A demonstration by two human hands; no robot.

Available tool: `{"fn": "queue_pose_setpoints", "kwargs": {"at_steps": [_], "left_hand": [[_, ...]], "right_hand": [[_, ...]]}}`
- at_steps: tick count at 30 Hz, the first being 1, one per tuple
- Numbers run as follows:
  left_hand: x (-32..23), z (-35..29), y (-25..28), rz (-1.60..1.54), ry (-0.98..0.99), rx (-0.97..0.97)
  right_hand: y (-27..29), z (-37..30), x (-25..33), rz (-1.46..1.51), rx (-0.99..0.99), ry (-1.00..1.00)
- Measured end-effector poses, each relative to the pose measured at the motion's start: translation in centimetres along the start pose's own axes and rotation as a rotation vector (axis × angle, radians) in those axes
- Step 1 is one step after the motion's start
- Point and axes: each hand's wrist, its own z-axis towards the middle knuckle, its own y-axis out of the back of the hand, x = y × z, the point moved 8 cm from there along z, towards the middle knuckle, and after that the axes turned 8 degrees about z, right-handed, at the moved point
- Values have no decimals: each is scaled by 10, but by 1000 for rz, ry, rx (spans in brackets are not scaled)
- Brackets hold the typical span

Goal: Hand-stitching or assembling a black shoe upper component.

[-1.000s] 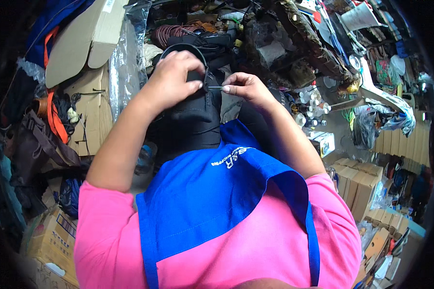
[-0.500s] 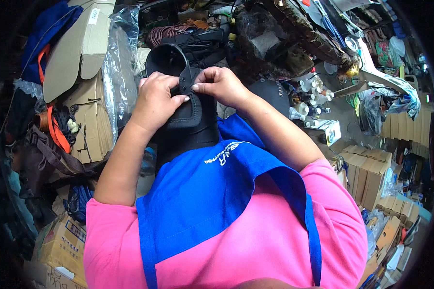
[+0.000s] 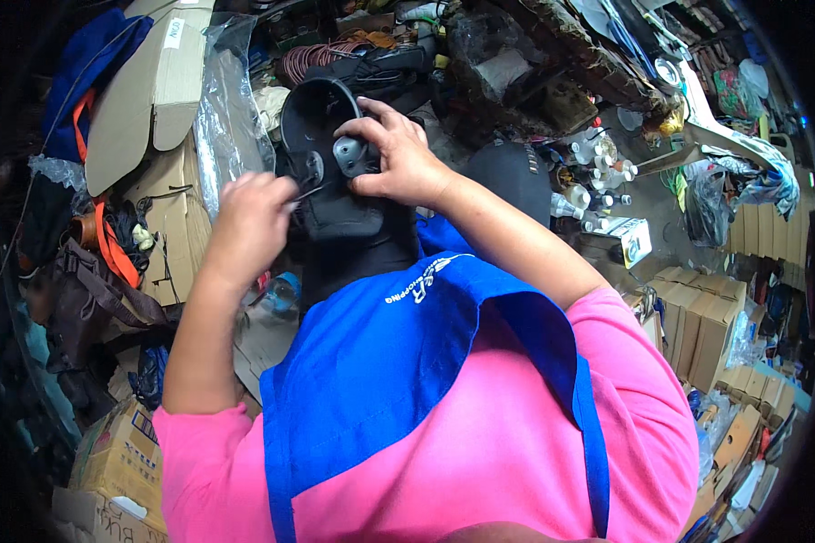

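A black shoe (image 3: 342, 217) sits over my dark-clothed lap, its rounded opening on the far side. Two flaps with small holes stand spread apart in its middle, their greyish inner faces showing. My right hand (image 3: 403, 154) grips the right flap (image 3: 353, 156), thumb on the near side and fingers on the far side. Just left of the shoe, my left hand (image 3: 252, 217) is closed and blurred by motion. A thin dark strand (image 3: 310, 192) runs between its fingertips and the left flap (image 3: 312, 167); what the fingers pinch is not clear.
Cardboard pieces (image 3: 174, 90) and a clear plastic sheet (image 3: 231, 100) stand at the left. Coiled reddish cord (image 3: 308, 63) lies beyond the shoe. To the right are a round black seat (image 3: 509, 181), several small bottles (image 3: 593, 181) and stacked cardboard (image 3: 697, 317).
My left hand has let go of the shoe and moved left and nearer to me. My right hand has shifted onto the right flap, and the flaps are now spread open.
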Motion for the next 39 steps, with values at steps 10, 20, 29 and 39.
{"fn": "queue_pose_setpoints", "kwargs": {"at_steps": [10,20,29,39], "left_hand": [[29,-7,14,-1501,213,-394],[54,-10,87,-1502,6,-572],[18,19,5,-863,200,-240],[12,37,-31,-618,175,53]], "right_hand": [[-18,-1,10,96,86,-50],[-7,-4,12,59,85,-49],[18,-13,48,118,-185,168],[15,-20,-14,1021,-45,-258]]}}
